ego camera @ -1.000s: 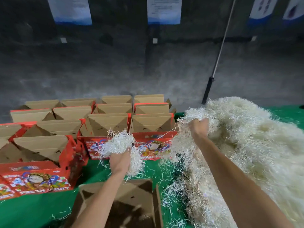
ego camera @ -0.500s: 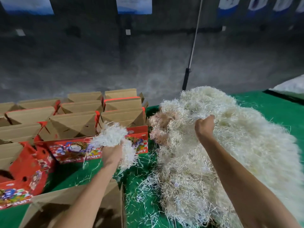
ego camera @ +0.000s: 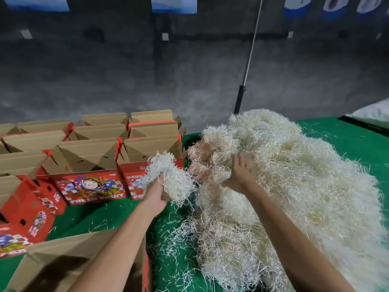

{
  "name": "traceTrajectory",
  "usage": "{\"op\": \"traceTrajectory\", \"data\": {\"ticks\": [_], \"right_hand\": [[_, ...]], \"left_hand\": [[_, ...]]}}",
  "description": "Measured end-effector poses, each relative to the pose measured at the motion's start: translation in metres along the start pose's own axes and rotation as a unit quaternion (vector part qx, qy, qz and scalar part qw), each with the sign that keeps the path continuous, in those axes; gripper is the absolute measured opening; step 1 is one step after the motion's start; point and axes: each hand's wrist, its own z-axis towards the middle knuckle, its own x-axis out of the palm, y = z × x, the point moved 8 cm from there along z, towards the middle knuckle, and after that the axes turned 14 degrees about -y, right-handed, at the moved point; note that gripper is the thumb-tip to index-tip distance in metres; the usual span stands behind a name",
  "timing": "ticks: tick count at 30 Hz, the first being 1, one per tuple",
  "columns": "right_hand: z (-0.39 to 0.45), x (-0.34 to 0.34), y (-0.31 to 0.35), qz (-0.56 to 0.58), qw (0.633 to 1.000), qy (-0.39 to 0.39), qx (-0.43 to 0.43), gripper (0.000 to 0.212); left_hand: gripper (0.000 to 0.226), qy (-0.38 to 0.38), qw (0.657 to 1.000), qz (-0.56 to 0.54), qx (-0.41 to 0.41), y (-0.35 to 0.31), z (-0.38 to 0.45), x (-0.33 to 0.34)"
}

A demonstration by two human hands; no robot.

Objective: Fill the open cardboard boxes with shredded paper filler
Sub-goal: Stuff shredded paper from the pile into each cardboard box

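Shredded paper clump (ego camera: 168, 175): gripped in raised left hand (ego camera: 154, 197), tuft upward. Right hand (ego camera: 242, 172): fingers spread, pressed into the pile (ego camera: 294, 186) on green tabletop (ego camera: 347, 140).

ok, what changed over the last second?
The right hand let go of its fistful and now lies open, fingers spread, on the filler pile. The left hand still grips its clump above the table, beyond the near box. Boxes stayed put.
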Motion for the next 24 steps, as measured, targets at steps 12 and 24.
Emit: {"op": "traceTrajectory", "data": {"ticks": [12, 24], "right_hand": [[-0.084, 0.056, 0.100, 0.393, 0.916, 0.041, 0.074, 0.013], [-0.068, 0.049, 0.056, 0.408, 0.832, -0.043, 0.373, 0.029]], "left_hand": [[0.065, 0.048, 0.997, 0.063, 0.006, -0.031, -0.047, -0.036], [0.061, -0.113, 0.993, 0.008, 0.037, -0.053, -0.033, -0.230]]}}
